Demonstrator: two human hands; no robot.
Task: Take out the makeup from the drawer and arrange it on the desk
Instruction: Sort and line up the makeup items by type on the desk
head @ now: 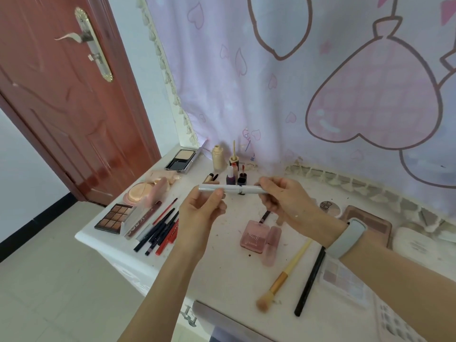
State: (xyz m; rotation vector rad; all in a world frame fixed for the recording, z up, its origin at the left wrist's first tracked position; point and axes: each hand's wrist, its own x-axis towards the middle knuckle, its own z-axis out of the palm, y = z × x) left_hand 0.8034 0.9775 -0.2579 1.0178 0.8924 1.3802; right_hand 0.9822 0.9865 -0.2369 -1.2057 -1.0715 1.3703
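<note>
Head view: task looks well along, by my read. Lots of makeup already out on the desk (246,287): pencil row (160,233) lined up at left, brown palette (112,219) at the left edge, compact (181,158) and bottles (232,169) at the back, pink case (254,236) mid-desk, brush (283,270) and black pencil (310,280) near the front.

Both hands are up over the desk w/ a white pen-like tube (232,188) held level between them. Left hand (199,213) pinches its left part w/ thumb and fingers; right hand (288,201) grips the right end, fingers curled round it. Tube isn't placed yet. Cap on or coming apart: can't tell.

Left to do, prob.: set this tube down. Drawer (222,317) edge shows at the bottom, contents hidden, so can't say how much remains.

Room: bare patch mid-desk under the hands, b/w pencil row and pink case. Left desk edge is crowded; palette sits right at it. Curtain (320,95) closes off the back.
</note>
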